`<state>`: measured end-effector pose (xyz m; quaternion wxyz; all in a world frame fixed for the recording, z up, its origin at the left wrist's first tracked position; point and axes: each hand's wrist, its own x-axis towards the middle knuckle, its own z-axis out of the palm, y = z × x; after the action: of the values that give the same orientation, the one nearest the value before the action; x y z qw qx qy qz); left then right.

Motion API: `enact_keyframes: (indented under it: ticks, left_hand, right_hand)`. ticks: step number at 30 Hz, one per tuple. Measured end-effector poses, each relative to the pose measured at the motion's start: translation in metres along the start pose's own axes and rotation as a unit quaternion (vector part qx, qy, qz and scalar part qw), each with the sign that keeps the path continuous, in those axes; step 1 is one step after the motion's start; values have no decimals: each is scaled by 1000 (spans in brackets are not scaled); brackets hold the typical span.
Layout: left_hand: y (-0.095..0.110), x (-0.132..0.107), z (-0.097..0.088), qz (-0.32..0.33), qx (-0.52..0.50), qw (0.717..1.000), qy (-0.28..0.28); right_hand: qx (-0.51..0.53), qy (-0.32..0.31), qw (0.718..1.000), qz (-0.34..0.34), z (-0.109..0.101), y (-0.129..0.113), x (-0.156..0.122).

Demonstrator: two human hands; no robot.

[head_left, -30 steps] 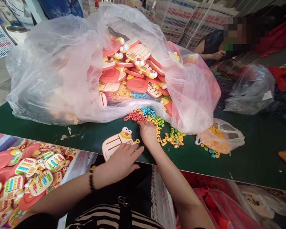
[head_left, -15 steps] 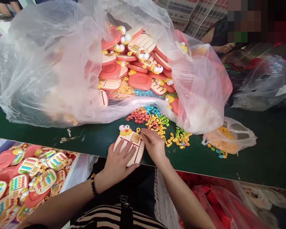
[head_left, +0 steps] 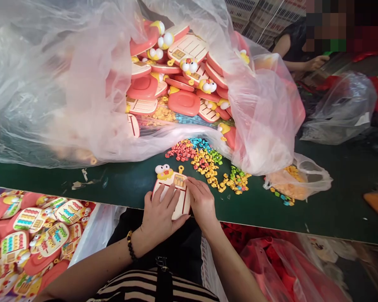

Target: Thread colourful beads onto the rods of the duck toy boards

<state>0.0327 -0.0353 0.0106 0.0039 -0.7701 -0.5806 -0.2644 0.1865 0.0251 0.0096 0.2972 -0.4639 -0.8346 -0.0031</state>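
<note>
A cream-and-coral toy board [head_left: 178,205] with bulging white eyes, dark slots and a small yellow ring lies at the near table edge. Across its face rests my left hand [head_left: 160,218], fingers bent over the slots and thumb along the lower edge, holding it. My right hand [head_left: 203,201] is at the board's right edge, its fingers pressed together against the upper right corner. Whatever is between those fingertips is hidden. Small red, yellow, blue and green plastic pieces [head_left: 208,161] lie heaped just beyond my right hand.
A large clear plastic bag [head_left: 82,126] spreads over the table [head_left: 258,209], full of similar boards [head_left: 184,102]. At lower left, boards with coloured pieces [head_left: 28,220] fill a lined container. A small bag of orange pieces [head_left: 297,182] sits right. Another person's hand [head_left: 316,63] shows at upper right.
My right hand has slid down from beside the yellow ring to the board's right edge, its fingers now closer together. My left hand stays on the board. The view has shifted slightly.
</note>
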Motion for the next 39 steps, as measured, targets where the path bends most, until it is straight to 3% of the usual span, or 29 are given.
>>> enact_keyframes:
  ticks: [10, 15, 18, 21, 26, 32, 36, 39]
  left_hand:
    - [0, -5, 5, 5, 12, 1000, 22]
    - [-12, -4, -2, 28, 16, 999, -27]
    - [-20, 7, -12, 66, 46, 992, -95]
    - [-24, 17, -18, 90, 62, 984, -138]
    - [-34, 10, -9, 85, 30, 992, -86]
    - [-33, 6, 7, 60, -21, 998, -25]
    - [-24, 14, 8, 56, -5, 997, -43]
    - [-23, 15, 6, 73, 5, 995, -71]
  right_hand:
    - [127, -83, 984, 89, -20, -19, -24]
    - [166, -131, 977, 41, -19, -10, -1]
    - [92, -71, 992, 39, -13, 17, 27]
    - [-52, -76, 995, 26, -2, 41, 45]
    - [-120, -70, 990, -4, 11, 61, 46]
    - [-16, -51, 997, 57, -1, 75, 46]
    - [102, 13, 989, 105, -11, 56, 45]
    - [147, -15, 985, 85, -7, 35, 41]
